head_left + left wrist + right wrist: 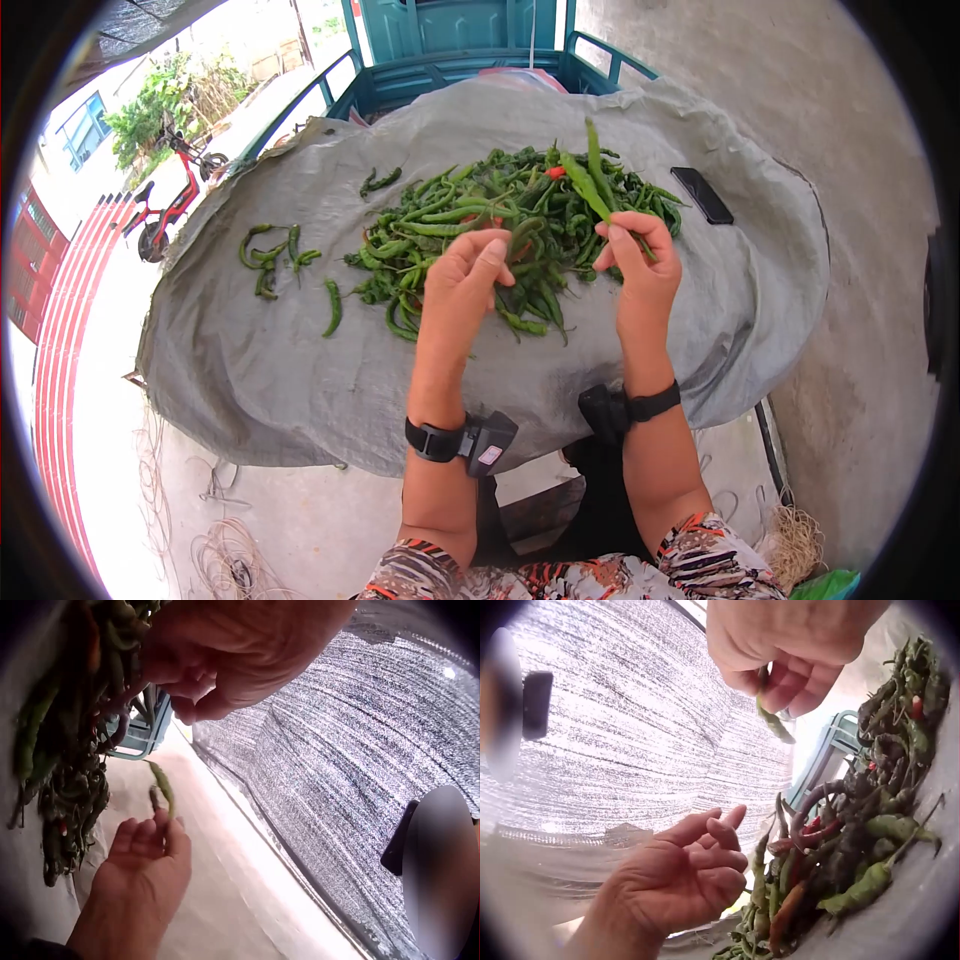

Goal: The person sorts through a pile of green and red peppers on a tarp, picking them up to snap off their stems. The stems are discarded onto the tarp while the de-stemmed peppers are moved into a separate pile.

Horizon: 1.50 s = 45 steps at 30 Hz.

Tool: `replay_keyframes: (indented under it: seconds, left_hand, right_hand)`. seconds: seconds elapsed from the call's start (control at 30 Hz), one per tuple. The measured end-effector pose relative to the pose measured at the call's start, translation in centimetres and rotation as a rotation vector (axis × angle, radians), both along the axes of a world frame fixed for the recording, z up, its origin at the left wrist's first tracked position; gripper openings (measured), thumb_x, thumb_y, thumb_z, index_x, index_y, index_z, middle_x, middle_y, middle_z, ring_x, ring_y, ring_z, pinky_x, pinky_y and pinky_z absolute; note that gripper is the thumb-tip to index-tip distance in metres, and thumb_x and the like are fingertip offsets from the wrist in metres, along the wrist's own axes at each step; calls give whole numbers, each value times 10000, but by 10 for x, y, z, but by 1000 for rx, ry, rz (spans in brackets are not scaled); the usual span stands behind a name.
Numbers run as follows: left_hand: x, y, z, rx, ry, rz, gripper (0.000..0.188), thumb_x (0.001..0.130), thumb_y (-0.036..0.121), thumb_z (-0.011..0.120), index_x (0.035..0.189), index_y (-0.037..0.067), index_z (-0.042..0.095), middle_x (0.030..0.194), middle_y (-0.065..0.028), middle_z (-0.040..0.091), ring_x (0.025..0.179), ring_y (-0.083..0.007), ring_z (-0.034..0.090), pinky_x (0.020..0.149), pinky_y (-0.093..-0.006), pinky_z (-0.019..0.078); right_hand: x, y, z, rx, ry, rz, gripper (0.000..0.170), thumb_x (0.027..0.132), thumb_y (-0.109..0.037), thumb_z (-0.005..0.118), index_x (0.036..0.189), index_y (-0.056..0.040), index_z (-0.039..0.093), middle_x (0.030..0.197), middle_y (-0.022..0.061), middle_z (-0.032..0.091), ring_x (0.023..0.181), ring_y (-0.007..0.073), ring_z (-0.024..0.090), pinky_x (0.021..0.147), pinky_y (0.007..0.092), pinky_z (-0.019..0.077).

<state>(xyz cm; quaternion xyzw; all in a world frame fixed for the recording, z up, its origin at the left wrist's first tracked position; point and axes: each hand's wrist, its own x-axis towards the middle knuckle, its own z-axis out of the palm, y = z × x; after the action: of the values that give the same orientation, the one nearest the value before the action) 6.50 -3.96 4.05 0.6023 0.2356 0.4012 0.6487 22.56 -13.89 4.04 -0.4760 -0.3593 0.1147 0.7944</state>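
Observation:
In the head view, my right hand (645, 262) pinches two long green chili peppers (584, 186) by their lower ends, tips pointing up and away. The left wrist view also shows these peppers (165, 789) standing up from the fingertips. My left hand (462, 285) is raised at the near side of a big heap of green chili peppers (450, 215). Its fingers are loosely bent, and nothing shows between them in the right wrist view, where that hand (679, 877) appears palm up. A few red peppers (555, 173) show in the heap.
A grey sheet (300, 390) lies under the heap. To the left are a small group of peppers (268, 258) and one lone pepper (333, 307). A dark phone (702, 195) lies at right. Behind stands a teal cart bed (440, 65); a red bike (175, 205) is far left.

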Motion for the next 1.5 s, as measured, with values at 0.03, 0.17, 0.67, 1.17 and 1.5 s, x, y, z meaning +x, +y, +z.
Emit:
replay_keyframes:
  seconds: [0.03, 0.17, 0.67, 1.17, 1.5]
  left_hand:
    - [0, -1, 1, 2, 11, -48, 370, 1012, 295, 530, 1181, -21, 621, 776, -5, 622, 509, -25, 413, 474, -184, 308]
    - [5, -12, 14, -182, -181, -58, 505, 1040, 400, 435, 1239, -42, 579, 967, -69, 673, 592, -49, 458, 482, -204, 317]
    - [-10, 14, -1, -273, -744, 83, 356, 1028, 172, 510, 1338, -1, 524, 1105, -80, 644, 961, -145, 649, 747, -254, 526]
    - [-5, -9, 16, -85, -126, 12, 383, 994, 385, 568, 1129, 39, 662, 626, 63, 474, 496, -22, 385, 450, -198, 258]
    - [-4, 0, 8, -160, -251, 111, 243, 989, 259, 598, 1051, 31, 656, 654, 38, 509, 483, -21, 349, 442, -193, 260]
  right_hand:
    - [-3, -4, 4, 10, -17, 51, 104, 911, -28, 612, 1011, -18, 638, 934, 88, 690, 643, 79, 582, 609, 215, 476]
    - [-7, -11, 5, -47, -83, 305, 80, 888, -37, 618, 967, -27, 618, 952, 117, 665, 640, 131, 596, 634, 249, 479]
    - [-7, -7, 3, -103, -66, 125, 194, 971, -154, 537, 1082, -26, 632, 1003, 61, 694, 630, 74, 583, 604, 229, 475]
    - [-20, -16, 4, -179, -258, 601, 217, 963, -201, 548, 976, -10, 649, 898, 57, 679, 685, 91, 587, 645, 238, 477]
    - [-8, -7, 1, -203, -68, 189, 236, 996, -224, 547, 1096, -27, 632, 851, 28, 646, 614, 60, 551, 559, 207, 456]
